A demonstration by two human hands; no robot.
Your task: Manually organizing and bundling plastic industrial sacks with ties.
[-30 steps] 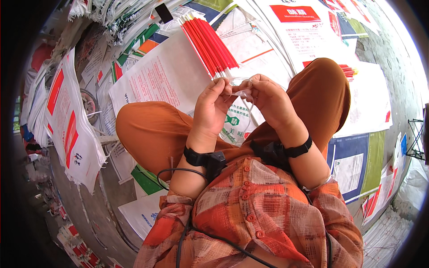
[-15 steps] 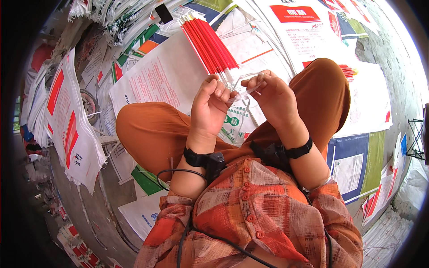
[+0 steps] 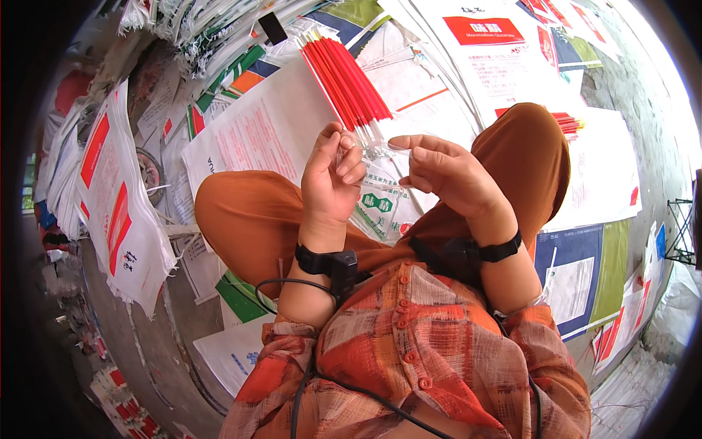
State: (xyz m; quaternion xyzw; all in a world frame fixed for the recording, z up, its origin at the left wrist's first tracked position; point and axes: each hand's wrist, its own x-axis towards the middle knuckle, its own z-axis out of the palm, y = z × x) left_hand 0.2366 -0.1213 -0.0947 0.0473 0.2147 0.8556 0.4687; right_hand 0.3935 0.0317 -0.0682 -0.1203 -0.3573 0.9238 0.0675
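Note:
I sit cross-legged in orange trousers on printed sacks. My left hand [image 3: 333,175] and my right hand [image 3: 447,174] are raised together in front of me, and a thin clear strip of plastic [image 3: 376,150] stretches between their fingertips. Just beyond the fingers lies a bundle of red sticks with pale tips [image 3: 344,80], fanned out on a white printed sack [image 3: 256,128]. Both wrists carry black bands. What else, if anything, sits inside the left fingers is hidden.
Printed white, red, green and blue sacks cover the floor all around. A second small bundle of red sticks [image 3: 567,123] lies beyond my right knee. A stack of white sacks [image 3: 110,212] hangs at the left. A black metal stand [image 3: 684,227] is at the right edge.
My hands have drawn slightly apart, and the clear strip is now stretched out between them. The red stick bundle has not moved.

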